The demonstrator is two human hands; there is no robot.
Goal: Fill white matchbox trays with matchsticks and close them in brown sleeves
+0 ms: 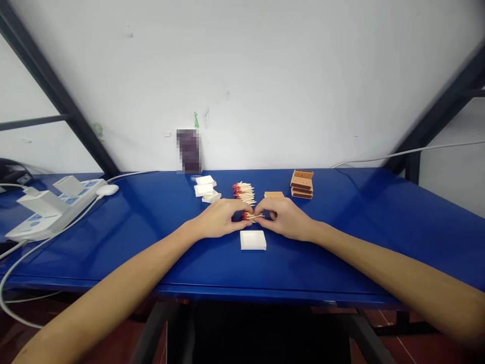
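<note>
Match bundle (252, 216) crosswise, heads leftward, left hand (220, 218) and right hand (286, 218) pinching it

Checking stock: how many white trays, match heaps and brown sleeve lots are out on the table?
White trays: 4
Match heaps: 2, loose pile and held bundle
Brown sleeve lots: 2, stack and single sleeve
Total: 8

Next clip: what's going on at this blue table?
A person's left hand and right hand meet fingertip to fingertip, pinching a small bundle of matches between them. Just nearer the camera a white tray lies on the blue table. Behind the hands sit a loose pile of matches, more white trays to the left and stacked brown sleeves to the right.
</note>
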